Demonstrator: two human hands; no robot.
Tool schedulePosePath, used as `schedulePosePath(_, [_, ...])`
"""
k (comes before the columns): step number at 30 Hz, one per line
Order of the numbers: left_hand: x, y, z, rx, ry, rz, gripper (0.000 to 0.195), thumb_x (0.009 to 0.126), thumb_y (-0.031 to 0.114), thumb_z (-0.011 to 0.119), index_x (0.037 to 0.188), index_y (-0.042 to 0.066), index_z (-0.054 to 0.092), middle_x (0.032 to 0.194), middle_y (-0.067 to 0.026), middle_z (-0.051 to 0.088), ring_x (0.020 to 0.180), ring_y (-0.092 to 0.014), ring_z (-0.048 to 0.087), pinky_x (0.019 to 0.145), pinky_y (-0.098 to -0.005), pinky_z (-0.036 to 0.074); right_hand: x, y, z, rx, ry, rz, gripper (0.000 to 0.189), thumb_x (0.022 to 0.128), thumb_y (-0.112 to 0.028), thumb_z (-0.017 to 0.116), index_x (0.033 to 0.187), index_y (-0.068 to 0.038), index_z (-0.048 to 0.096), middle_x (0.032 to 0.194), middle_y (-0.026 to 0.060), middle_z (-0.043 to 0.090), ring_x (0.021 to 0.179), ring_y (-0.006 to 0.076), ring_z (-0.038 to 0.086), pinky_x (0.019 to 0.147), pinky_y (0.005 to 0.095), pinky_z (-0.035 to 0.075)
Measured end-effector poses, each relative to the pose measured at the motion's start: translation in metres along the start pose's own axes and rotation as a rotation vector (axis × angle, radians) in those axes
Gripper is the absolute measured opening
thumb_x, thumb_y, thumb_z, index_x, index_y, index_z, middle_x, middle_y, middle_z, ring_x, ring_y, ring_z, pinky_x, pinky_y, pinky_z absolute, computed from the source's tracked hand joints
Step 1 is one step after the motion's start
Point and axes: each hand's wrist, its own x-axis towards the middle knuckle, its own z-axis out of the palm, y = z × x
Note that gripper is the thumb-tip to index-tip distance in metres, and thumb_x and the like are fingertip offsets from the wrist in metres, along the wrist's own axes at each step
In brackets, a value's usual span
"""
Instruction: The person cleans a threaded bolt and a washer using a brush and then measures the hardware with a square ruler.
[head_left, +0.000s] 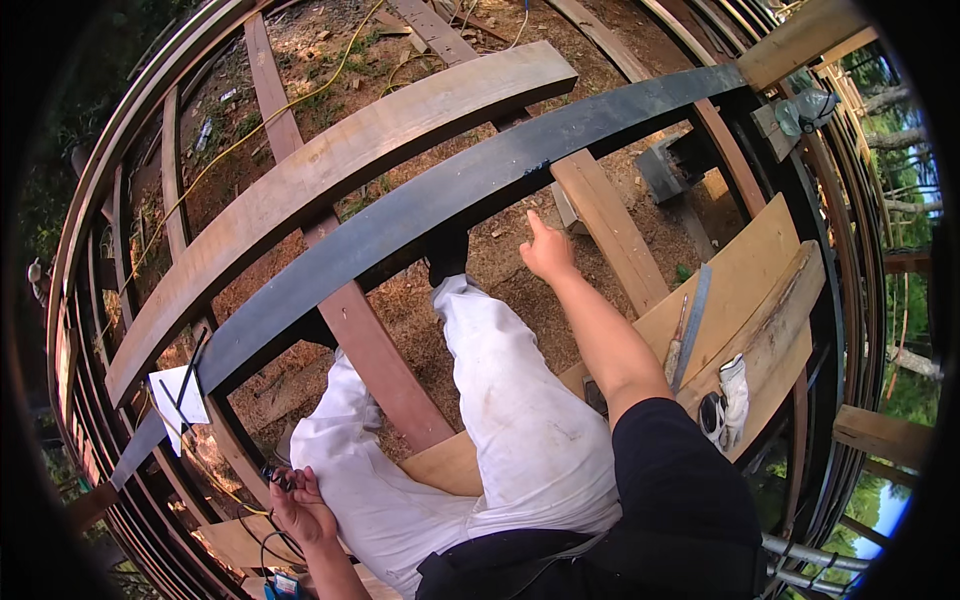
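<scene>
My right hand (547, 250) is raised past my right knee with the index finger pointing at a dark-painted steel beam (420, 206); nothing shows in it, and a gap separates fingertip and beam. A small dark blob (537, 167) marks the beam's lower edge beyond the finger. By my left thigh, my left hand (304, 506) is curled around a small dark object (276, 477), too small to name, near black cables. A wooden plank (337, 161) runs along the beam's far side. A sheet of white paper (180, 397) with dark rods on it lies at the beam's left end.
Open framing has reddish joists (386, 367) above bare ground. Boards (750, 300) at right hold a metal ruler (694, 322), a wooden-handled pointed tool (675, 349), and white gloves (735, 397). A plastic bottle (814, 109) stands top right. A yellow cord (247, 139) crosses the left.
</scene>
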Motion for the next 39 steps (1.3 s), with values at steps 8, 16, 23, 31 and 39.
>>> schedulePosePath(8, [-0.001,0.0,-0.004,-0.006,0.023,0.007,0.032,0.094,0.029,0.061,0.112,0.003,0.055,0.099,-0.0073,0.06,0.092,-0.018,0.06,0.096,-0.0363,0.05,0.021,-0.018,-0.017,0.634,0.085,0.035,0.076,0.078,-0.022,0.062,0.144,0.0,0.033,0.098,0.0136,0.069,0.093,0.0289,0.066,0.083,0.0395,0.051])
schedulePosePath(16, [-0.002,0.001,-0.005,-0.083,-0.021,-0.031,0.03,0.094,0.028,0.061,0.111,0.004,0.055,0.098,-0.0057,0.06,0.091,-0.017,0.059,0.095,-0.0355,0.051,0.061,-0.011,-0.019,0.667,0.073,0.069,0.076,0.076,-0.02,0.057,0.144,0.001,0.032,0.082,0.0111,0.071,0.075,0.0197,0.069,0.08,0.0349,0.053])
schedulePosePath(23, [-0.006,0.005,-0.002,-0.037,-0.031,-0.02,0.031,0.095,0.029,0.06,0.112,0.005,0.053,0.098,-0.0045,0.057,0.093,-0.015,0.058,0.097,-0.0331,0.049,0.03,-0.018,-0.029,0.379,0.333,-0.278,0.07,0.078,-0.011,0.056,0.145,-0.014,0.037,0.089,0.0081,0.068,0.07,0.0232,0.066,0.068,0.0372,0.052])
schedulePosePath(31, [-0.002,0.0,-0.004,-0.034,-0.029,-0.02,0.034,0.094,0.03,0.061,0.113,0.003,0.056,0.099,-0.0057,0.06,0.093,-0.015,0.06,0.096,-0.0339,0.05,-0.004,-0.031,-0.044,0.199,0.31,-0.214,0.074,0.076,-0.012,0.056,0.146,-0.022,0.035,0.101,0.0148,0.065,0.092,0.0342,0.063,0.08,0.0442,0.051])
schedulePosePath(39, [-0.001,-0.003,-0.006,-0.037,0.008,-0.007,0.03,0.095,0.029,0.06,0.111,0.005,0.056,0.097,-0.0062,0.061,0.091,-0.017,0.061,0.094,-0.0367,0.051,0.026,-0.023,-0.005,1.453,-0.057,-0.034,0.078,0.083,-0.007,0.056,0.152,-0.017,0.021,0.103,0.0111,0.065,0.067,0.0159,0.064,0.066,0.0312,0.054])
